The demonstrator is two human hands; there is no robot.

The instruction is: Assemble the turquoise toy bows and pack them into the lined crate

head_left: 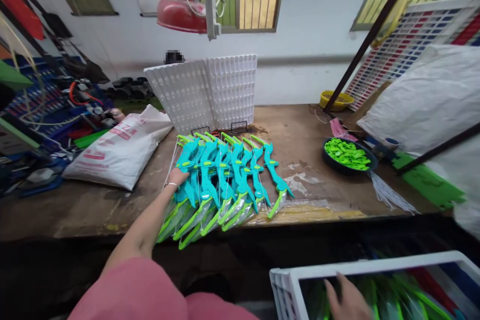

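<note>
A row of turquoise and lime-green toy bows (236,180), with white strings and clear plastic on their lower limbs, lies overlapped on the workbench. My left hand (177,178), a bracelet at its wrist, is at the left end of the row. Its fingers are closed around the turquoise grip of a bow, partly hidden. At lower right, my right hand (348,299) reaches over the white plastic crate (283,287), thumb and forefinger apart and nothing seen between them. More green-limbed bows (397,297) lie inside that crate, cut off by the picture's edge.
A dark bowl of lime-green parts (347,155) stands on the wooden workbench (300,130), with white strings (390,192) beside it. White trays (232,90) stand upright behind the bows. A white sack (116,147) lies left. A red lamp (180,12) hangs above.
</note>
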